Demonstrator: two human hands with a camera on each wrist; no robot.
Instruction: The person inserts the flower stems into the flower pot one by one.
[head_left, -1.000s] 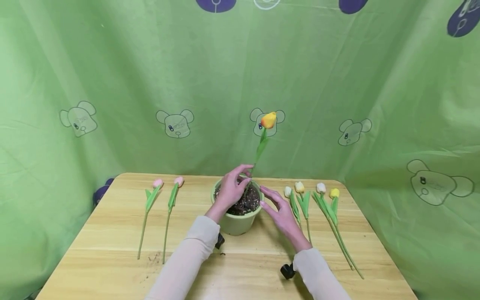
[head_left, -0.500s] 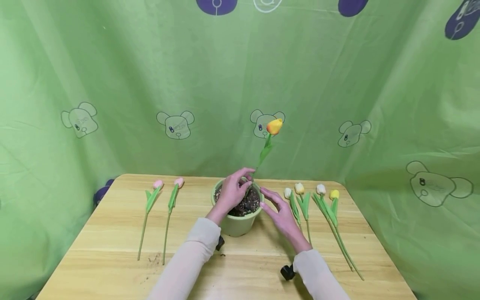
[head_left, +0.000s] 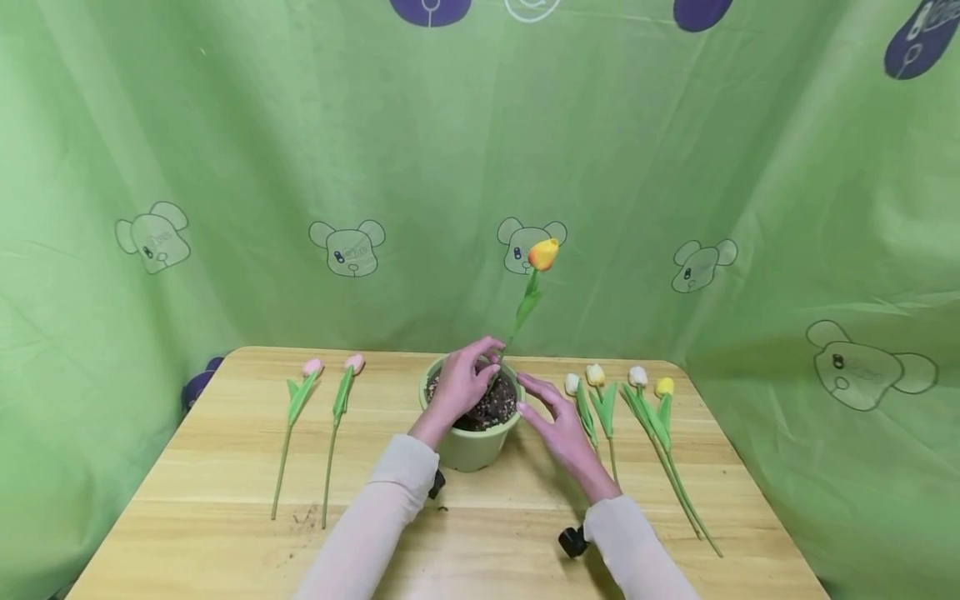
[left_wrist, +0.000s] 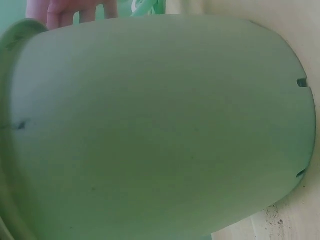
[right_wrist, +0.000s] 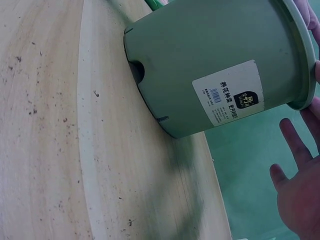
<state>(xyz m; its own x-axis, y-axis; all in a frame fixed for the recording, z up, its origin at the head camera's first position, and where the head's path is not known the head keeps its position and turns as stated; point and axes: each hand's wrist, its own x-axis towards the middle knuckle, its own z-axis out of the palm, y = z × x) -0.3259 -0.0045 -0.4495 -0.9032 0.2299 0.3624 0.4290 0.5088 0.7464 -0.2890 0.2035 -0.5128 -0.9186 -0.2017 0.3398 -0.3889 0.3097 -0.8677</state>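
Observation:
My left hand (head_left: 463, 387) pinches the stem of a yellow-orange tulip (head_left: 543, 254) between thumb and fingers. The tulip leans up and to the right, its stem running down to the dark soil (head_left: 491, 408) in a green flowerpot (head_left: 472, 454). Part of the stem is hidden by the hand. At the pot's right rim, my right hand (head_left: 558, 425) steadies it with fingers extended. In the right wrist view, some of that hand's fingers (right_wrist: 295, 145) spread away beside the rim. The left wrist view is mostly filled by the pot's smooth side (left_wrist: 160, 125).
Two pink tulips (head_left: 312, 367) lie on the wooden table (head_left: 225, 467) at the left. To the right lie two white tulips (head_left: 637, 377), a cream one (head_left: 596, 375) and a yellow one (head_left: 664, 387). Soil crumbs (head_left: 303, 518) are scattered near the front left. A green curtain (head_left: 420, 150) surrounds the table.
The tulip has come down a little and tilted further right, with my left hand lowering slightly along with it. My right hand has stayed at the rim.

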